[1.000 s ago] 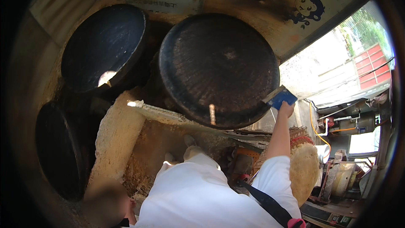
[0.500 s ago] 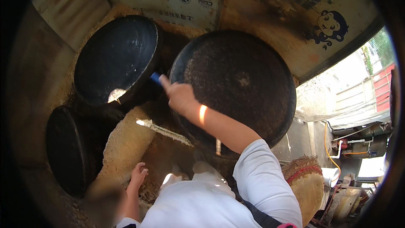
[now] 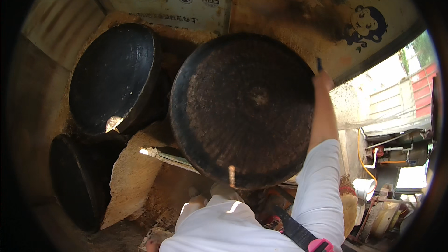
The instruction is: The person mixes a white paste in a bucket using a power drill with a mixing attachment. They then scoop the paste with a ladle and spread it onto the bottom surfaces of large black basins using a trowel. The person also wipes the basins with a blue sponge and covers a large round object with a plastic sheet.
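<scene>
Two hands in view. Left hand (image 3: 152, 245) sits low at the frame's bottom edge beside the white shirt (image 3: 224, 228), blurred and mostly cut off; can't tell its grip. Black strap (image 3: 298, 228) over the shirt's right side. Big pan (image 3: 247, 112), dark and round, ahead of the body. Right hand (image 3: 323, 82), blurred, by its upper right rim, grip closed on a thin dark tool (image 3: 319, 64), contact with pan unclear. Leftward: lower pan (image 3: 70, 184), upper pan (image 3: 112, 74). Stained wall (image 3: 261, 14) behind.
</scene>
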The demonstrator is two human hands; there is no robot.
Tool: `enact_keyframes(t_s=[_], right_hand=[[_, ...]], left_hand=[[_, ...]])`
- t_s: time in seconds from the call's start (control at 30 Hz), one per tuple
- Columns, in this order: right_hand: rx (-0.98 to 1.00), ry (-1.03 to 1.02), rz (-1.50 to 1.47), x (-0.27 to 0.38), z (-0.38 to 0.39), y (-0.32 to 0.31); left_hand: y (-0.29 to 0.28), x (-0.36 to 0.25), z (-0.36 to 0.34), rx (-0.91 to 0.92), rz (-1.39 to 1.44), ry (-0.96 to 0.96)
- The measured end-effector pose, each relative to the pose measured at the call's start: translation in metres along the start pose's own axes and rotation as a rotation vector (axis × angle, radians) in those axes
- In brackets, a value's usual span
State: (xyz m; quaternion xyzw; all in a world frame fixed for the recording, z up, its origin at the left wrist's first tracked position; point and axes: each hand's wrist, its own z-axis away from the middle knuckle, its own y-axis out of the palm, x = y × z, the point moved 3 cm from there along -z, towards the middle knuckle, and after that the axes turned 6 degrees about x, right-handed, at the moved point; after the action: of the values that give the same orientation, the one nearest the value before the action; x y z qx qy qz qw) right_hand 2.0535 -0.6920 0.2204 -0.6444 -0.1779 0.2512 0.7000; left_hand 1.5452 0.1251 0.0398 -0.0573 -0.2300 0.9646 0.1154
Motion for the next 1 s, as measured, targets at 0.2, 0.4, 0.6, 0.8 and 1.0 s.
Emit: enact_keyframes(t_s=[0.2,0.4,0.6,0.8,1.0], right_hand=[[-0.1,-0.227,0.052,0.077,-0.019,0.01],[-0.048,-1.002,-0.061,0.257,0.091,-0.002],[0.041,-1.685,-0.026,0.261,0.286,0.036],[0.268,-1.749,0.286,0.075,0.397,0.047],[0.703,-1.005,0.448,-0.016,0.456,0.032]], left_hand=[[0.004,0.035,0.012,0.06,-0.365,0.146],[0.014,-0.065,0.035,0.017,0.026,0.336],[0.025,-0.135,0.01,0.162,0.033,0.466],[-0.006,-0.037,-0.051,0.132,0.234,0.123],[-0.025,0.078,-0.087,0.214,0.39,-0.063]])
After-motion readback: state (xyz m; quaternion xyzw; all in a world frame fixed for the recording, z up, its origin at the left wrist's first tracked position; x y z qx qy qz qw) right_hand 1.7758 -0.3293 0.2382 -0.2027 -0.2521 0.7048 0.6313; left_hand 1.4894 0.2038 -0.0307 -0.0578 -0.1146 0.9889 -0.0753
